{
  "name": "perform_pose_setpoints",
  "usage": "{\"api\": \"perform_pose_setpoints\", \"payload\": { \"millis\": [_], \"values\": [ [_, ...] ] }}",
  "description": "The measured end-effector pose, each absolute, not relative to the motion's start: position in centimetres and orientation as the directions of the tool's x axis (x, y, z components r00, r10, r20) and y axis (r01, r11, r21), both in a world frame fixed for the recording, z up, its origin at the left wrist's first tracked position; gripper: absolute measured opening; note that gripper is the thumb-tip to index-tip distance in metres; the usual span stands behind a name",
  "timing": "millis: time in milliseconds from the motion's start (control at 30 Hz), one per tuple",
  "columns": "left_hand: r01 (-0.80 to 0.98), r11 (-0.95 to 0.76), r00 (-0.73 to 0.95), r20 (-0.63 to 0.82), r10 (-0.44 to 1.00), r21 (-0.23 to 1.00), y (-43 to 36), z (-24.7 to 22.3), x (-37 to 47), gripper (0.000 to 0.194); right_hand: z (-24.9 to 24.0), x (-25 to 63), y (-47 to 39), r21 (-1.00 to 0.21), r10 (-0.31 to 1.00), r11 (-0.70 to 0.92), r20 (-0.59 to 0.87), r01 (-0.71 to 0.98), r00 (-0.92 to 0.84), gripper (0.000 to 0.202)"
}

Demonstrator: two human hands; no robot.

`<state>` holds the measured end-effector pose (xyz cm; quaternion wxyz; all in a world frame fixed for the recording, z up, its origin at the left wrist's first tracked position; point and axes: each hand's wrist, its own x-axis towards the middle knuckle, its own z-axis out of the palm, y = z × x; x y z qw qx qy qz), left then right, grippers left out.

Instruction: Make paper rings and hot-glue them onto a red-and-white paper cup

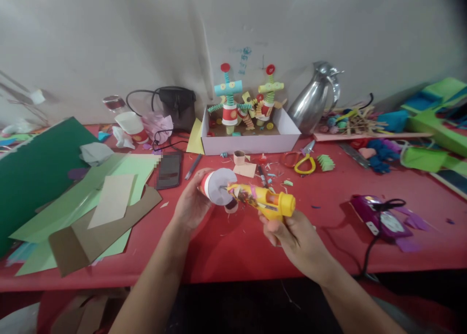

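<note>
My left hand is wrapped round a red and white paper cup, its pale flat round end turned toward me. In my right hand is a yellow hot glue gun, gripped by the handle, its nozzle pointing left at the cup's round face. The tip is at or very near that face; contact cannot be made out. A small dark and pinkish piece shows just below the cup. Behind both hands, a white box holds paper-cup figures with spring-like arms and red round tops.
Green sheets and brown cardboard lie left, beside a phone. Yellow-handled scissors and paper scraps lie beyond my hands. A steel jug stands behind. A purple device with a black cord sits right on the red table.
</note>
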<state>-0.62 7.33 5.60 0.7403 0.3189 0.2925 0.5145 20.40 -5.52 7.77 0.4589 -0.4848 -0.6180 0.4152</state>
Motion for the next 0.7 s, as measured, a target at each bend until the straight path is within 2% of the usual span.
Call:
{"api": "perform_pose_setpoints", "payload": {
  "millis": [267, 500, 700],
  "values": [
    [-0.611, 0.279, 0.284, -0.124, 0.951, 0.741, 7.3, 5.8, -0.7, 0.013, 7.6, 21.7, -5.4, -0.936, 0.986, 0.163, 0.146, 0.313, -0.079, 0.05],
    [-0.611, 0.283, 0.283, -0.13, 0.95, 0.739, 7.4, 5.9, -0.7, 0.013, 8.9, 20.5, -4.8, -0.9, 0.965, 0.261, 0.23, 0.35, -0.126, 0.053],
    [-0.613, 0.273, 0.286, -0.114, 0.951, 0.742, 7.4, 5.8, -0.7, 0.013, 8.5, 21.5, -5.1, -0.881, 0.972, 0.234, 0.199, 0.412, -0.125, 0.054]
  ]
}}
